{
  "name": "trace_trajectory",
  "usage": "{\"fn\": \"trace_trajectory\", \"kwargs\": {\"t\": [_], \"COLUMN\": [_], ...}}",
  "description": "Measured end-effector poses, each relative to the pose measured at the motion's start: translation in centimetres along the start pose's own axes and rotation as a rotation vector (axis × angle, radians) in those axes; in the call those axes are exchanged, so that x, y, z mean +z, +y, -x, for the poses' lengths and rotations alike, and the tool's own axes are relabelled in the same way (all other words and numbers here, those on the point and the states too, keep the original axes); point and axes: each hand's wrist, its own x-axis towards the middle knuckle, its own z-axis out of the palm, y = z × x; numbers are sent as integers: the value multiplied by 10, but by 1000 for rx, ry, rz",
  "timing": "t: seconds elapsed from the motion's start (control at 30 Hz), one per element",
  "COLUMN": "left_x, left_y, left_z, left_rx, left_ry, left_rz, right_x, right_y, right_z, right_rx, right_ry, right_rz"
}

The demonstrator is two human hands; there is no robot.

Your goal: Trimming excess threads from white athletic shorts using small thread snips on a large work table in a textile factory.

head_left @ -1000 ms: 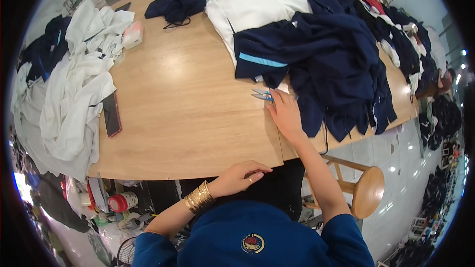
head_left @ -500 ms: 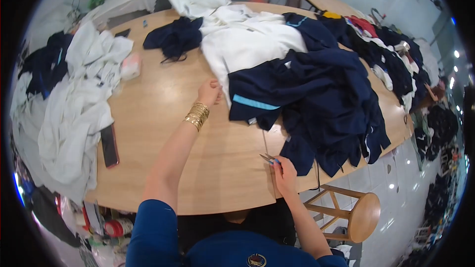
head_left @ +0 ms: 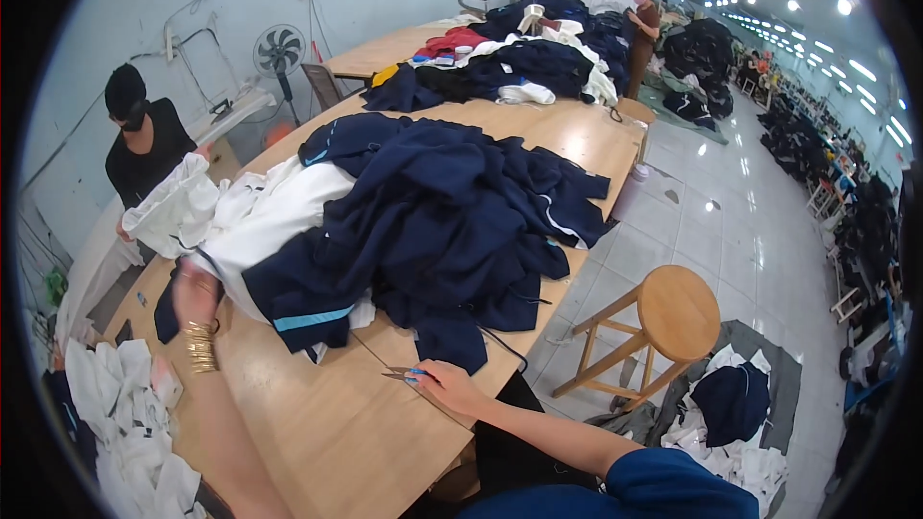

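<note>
My right hand (head_left: 450, 387) is closed around small thread snips (head_left: 398, 374) with blue on the handles. Their blades point left, just over the tabletop. Gold bangles (head_left: 202, 347) circle the wrist of my left hand (head_left: 197, 294), which reaches to the near left edge of the white garments (head_left: 286, 216). Motion smears its fingers, so I cannot tell whether it grips the cloth. A small navy garment (head_left: 166, 306) lies beside that hand, partly hidden by it. Between my hands and beyond them spreads a heap of navy garments (head_left: 442, 202), one with a light blue stripe.
Across the wooden table (head_left: 288, 404), a co-worker (head_left: 144, 149) in black holds white cloth. White garments (head_left: 115, 413) pile up at the near left. A wooden stool (head_left: 678, 312) stands at the right. More clothes (head_left: 538, 67) cover the far table end, where another person (head_left: 642, 34) stands.
My view has swung to the right, showing more of the room and the co-worker. My left hand has moved forward to the white garments' far edge. The snips stay in my right hand.
</note>
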Motion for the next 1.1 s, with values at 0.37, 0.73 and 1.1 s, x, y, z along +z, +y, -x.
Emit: {"fn": "trace_trajectory", "kwargs": {"t": [0.37,0.73,1.1], "left_x": [197,171,131], "left_y": [96,-169,-154], "left_z": [250,403,421], "left_rx": [635,-627,-643], "left_ry": [-383,462,410], "left_rz": [-231,-53,-315], "right_x": [-50,-64,-99], "right_y": [-21,-70,-96], "right_z": [26,12,-24], "right_rx": [295,366,258], "right_ry": [247,119,224], "right_rz": [-741,-391,-425]}}
